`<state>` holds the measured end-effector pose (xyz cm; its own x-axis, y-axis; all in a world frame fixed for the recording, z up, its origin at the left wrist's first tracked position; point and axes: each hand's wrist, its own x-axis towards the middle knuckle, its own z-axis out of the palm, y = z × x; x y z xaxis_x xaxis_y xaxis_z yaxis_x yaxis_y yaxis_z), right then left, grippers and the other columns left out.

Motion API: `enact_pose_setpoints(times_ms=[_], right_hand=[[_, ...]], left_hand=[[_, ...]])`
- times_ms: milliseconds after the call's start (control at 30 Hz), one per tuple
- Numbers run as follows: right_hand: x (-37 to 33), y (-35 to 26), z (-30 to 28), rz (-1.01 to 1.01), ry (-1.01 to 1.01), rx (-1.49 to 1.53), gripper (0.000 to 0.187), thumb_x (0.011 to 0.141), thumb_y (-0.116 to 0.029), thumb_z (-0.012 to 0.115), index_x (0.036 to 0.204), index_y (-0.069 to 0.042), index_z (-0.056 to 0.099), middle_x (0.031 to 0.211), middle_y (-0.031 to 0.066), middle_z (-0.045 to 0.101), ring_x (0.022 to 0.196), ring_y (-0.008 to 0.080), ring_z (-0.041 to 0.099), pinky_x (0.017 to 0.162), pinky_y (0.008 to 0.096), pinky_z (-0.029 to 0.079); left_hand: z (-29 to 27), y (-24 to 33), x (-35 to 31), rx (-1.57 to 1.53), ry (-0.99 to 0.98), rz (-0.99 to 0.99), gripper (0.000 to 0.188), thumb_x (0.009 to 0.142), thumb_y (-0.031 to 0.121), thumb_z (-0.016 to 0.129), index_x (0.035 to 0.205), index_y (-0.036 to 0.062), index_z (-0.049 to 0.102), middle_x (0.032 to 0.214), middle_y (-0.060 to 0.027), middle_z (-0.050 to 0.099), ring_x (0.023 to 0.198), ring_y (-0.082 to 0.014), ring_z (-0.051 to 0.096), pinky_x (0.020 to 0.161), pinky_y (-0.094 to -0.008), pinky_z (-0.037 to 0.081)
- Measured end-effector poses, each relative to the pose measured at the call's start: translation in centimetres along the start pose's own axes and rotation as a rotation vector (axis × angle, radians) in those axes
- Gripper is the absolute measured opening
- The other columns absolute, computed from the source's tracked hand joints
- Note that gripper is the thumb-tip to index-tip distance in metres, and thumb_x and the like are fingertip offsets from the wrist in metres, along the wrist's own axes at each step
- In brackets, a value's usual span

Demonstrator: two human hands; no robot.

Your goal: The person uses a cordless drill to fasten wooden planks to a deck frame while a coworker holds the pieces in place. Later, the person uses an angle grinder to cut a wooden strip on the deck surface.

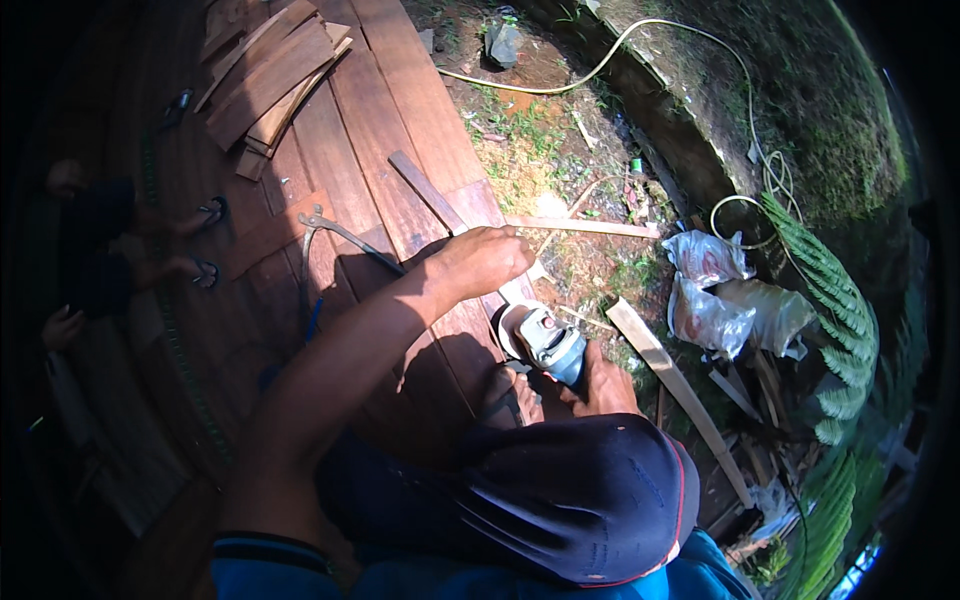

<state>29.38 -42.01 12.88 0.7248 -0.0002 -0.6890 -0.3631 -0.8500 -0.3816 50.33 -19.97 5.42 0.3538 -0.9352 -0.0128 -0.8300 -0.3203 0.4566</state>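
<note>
My left hand (485, 262) is closed over a narrow wooden strip (425, 192) at the edge of the plank deck. The strip's dark end sticks out beyond the fist, and a paler part shows on the near side. My right hand (607, 385) grips an angle grinder (558, 345) with a blue-grey body. Its disc (512, 328) is close to the pale part of the strip; whether they touch cannot be made out. My foot (520, 398) rests just below the disc, beside my bent knee in dark trousers. Left of my forearm lies a pair of long-handled pincers (318, 222).
Stacked short boards (275, 80) lie on the far deck (375, 75). Loose laths (680, 385) and filled plastic bags (710, 290) are on the ground at right, near a fern (830, 310). A yellowish cable (600, 75) curves behind. Another person's sandalled feet (207, 273) show at left.
</note>
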Motion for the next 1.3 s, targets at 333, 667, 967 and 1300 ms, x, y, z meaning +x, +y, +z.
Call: enact_pose_setpoints(times_ms=[333, 667, 967, 1300], right_hand=[[0.6, 0.5, 0.2, 0.0, -0.03, 0.022, 0.066, 0.076, -0.017, 0.081, 0.125, 0.003, 0.041, 0.092, 0.0324, 0.071, 0.093, 0.0532, 0.068, 0.08, 0.057, 0.053], [0.3, 0.1, 0.6, 0.007, 0.004, 0.007, 0.074, 0.077, -0.017, 0.081, 0.132, 0.009, 0.038, 0.092, 0.0339, 0.07, 0.092, 0.053, 0.069, 0.083, 0.0563, 0.055], [0.3, -0.2, 0.7, 0.018, 0.0, -0.011, 0.073, 0.077, -0.018, 0.081, 0.131, 0.009, 0.04, 0.094, 0.0337, 0.07, 0.093, 0.0523, 0.069, 0.083, 0.0559, 0.055], [0.2, -0.8, 0.5, 0.055, 0.003, -0.036, 0.074, 0.078, -0.019, 0.081, 0.132, 0.009, 0.04, 0.096, 0.0336, 0.07, 0.095, 0.0524, 0.069, 0.083, 0.0558, 0.054]], left_hand=[[-0.7, 0.1, 0.1, -0.001, -0.021, 0.013, 0.013, 0.089, 0.011, 0.056, 0.097, 0.0054, 0.065, 0.097, -0.0088, 0.066, 0.103, -0.029, 0.066, 0.089, -0.0391, 0.057], [-0.5, -0.2, 0.1, -0.011, -0.029, 0.032, 0.013, 0.09, 0.011, 0.056, 0.097, 0.0057, 0.064, 0.097, -0.0086, 0.067, 0.104, -0.0289, 0.066, 0.09, -0.0389, 0.057], [-0.3, -0.8, 0.4, -0.034, -0.05, 0.056, 0.012, 0.09, 0.012, 0.056, 0.096, 0.0059, 0.064, 0.097, -0.0085, 0.067, 0.105, -0.0296, 0.067, 0.091, -0.0395, 0.057], [-1.0, -0.9, 0.8, -0.07, -0.077, 0.076, 0.011, 0.09, 0.014, 0.056, 0.094, 0.005, 0.062, 0.094, -0.0107, 0.068, 0.103, -0.0318, 0.068, 0.09, -0.0414, 0.057]])
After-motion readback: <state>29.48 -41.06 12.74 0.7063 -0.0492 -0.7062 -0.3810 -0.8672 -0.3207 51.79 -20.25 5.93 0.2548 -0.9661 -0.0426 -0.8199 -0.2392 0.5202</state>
